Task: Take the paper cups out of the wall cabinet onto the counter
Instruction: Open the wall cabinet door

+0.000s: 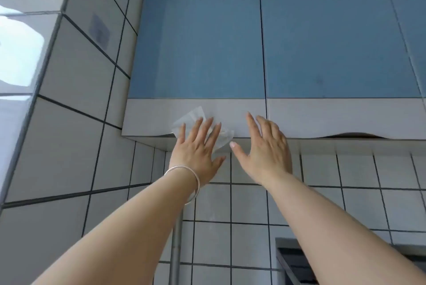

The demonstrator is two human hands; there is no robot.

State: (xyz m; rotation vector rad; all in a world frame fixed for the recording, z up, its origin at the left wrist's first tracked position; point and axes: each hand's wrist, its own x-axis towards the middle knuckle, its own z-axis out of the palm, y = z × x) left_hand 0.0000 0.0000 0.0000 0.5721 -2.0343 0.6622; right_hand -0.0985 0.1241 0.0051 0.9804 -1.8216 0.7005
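Observation:
The blue wall cabinet hangs straight ahead with both doors closed, so no paper cups are visible. A pale grey band runs along the bottom of the doors. My left hand lies flat on that band with fingers spread, pressing a white tissue against the left door. My right hand is raised beside it, fingers apart and empty, resting at the bottom edge of the same door near the gap between the doors. A silver bangle sits on my left wrist.
White tiled walls surround the cabinet on the left and below. A second blue door continues to the right. A vertical metal pipe runs down under the cabinet. A dark metal edge shows at the lower right.

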